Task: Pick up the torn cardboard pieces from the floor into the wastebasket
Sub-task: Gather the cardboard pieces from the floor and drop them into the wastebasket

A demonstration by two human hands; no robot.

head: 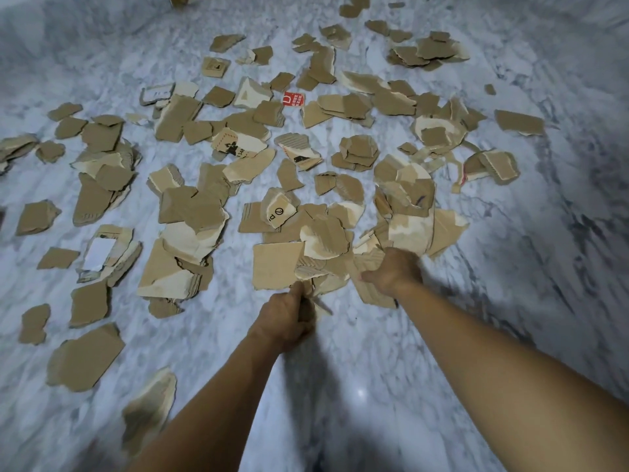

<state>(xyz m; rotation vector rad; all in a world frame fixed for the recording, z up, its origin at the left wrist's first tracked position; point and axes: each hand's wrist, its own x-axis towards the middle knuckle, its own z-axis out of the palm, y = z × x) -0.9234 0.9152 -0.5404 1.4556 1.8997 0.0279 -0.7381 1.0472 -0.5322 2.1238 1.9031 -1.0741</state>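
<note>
Several torn brown and cream cardboard pieces lie scattered over the marble floor. A heap of cardboard pieces sits just ahead of my hands. My left hand is closed on a few thin cardboard pieces at the heap's near edge. My right hand grips a flat brown cardboard piece on the heap's right side, its fingers curled under. No wastebasket is in view.
More cardboard lies at the left, including a large brown piece and a stack with a white label. A red printed scrap lies further back. A brown object shows at the top edge.
</note>
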